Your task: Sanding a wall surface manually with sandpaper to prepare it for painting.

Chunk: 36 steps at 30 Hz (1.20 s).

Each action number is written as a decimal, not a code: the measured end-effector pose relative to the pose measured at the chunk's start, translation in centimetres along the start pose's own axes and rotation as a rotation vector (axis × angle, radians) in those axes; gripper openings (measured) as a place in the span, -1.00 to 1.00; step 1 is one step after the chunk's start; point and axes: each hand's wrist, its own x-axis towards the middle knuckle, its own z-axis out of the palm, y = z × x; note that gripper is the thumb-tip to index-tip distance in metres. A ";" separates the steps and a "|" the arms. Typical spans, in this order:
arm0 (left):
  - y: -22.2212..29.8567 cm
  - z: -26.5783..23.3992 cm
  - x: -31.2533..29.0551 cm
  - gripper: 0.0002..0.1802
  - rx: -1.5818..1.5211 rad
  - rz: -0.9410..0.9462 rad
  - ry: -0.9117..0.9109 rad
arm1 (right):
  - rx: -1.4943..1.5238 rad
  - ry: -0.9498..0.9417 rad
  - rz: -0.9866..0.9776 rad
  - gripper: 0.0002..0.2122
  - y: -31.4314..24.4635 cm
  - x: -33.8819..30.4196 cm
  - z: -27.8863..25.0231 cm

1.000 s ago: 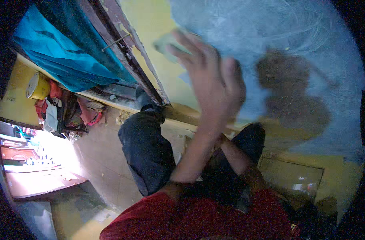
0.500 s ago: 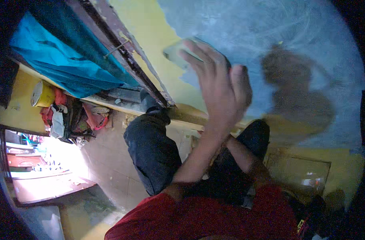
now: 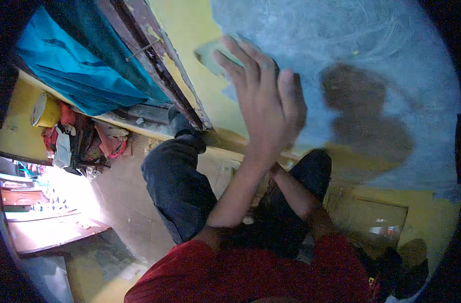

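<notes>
My left hand (image 3: 264,98) is raised against the wall, its back toward me. Its fingers are slightly spread and lie over a thin, flat, pale grey-green sheet (image 3: 210,54) with a darker edge, pressed to the wall; the sheet's material cannot be made out. Yellow paint and a scuffed blue area (image 3: 311,35) with pale swirl marks meet behind this hand. My right hand (image 3: 274,169) is low between my knees, mostly hidden behind my left forearm. Its fingers do not show, nor whether it holds anything.
At the left, a wooden frame (image 3: 154,60) with a metal hook borders a teal curtain (image 3: 84,65). A yellow bucket (image 3: 46,110) and piled cloths and bags (image 3: 96,141) lie beyond my left leg (image 3: 177,187). A panel (image 3: 372,217) is set low in the wall at right.
My left hand and the sheet have moved slightly up and left along the wall. The whole view has also shifted a little. My right arm stays low.
</notes>
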 end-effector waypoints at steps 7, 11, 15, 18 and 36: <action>0.1 0.4 -1.1 -0.31 -0.073 -0.027 -0.055 | -0.009 0.022 0.035 -0.67 1.5 -0.5 -1.0; -0.2 0.2 -1.2 -0.31 -0.047 -0.018 -0.021 | 0.015 -0.006 0.002 -0.67 0.3 0.1 -0.1; -1.6 -1.8 2.0 -0.32 -0.132 -0.130 -0.042 | -0.018 -0.010 0.002 -0.68 0.4 0.6 -0.5; -1.6 -1.2 1.6 -0.33 -0.047 -0.033 0.039 | -0.038 -0.026 0.022 -0.68 0.7 0.3 -0.4; -0.5 -0.1 -0.2 -0.32 -0.002 -0.050 0.019 | -0.079 -0.118 0.016 -0.68 -0.3 1.2 0.1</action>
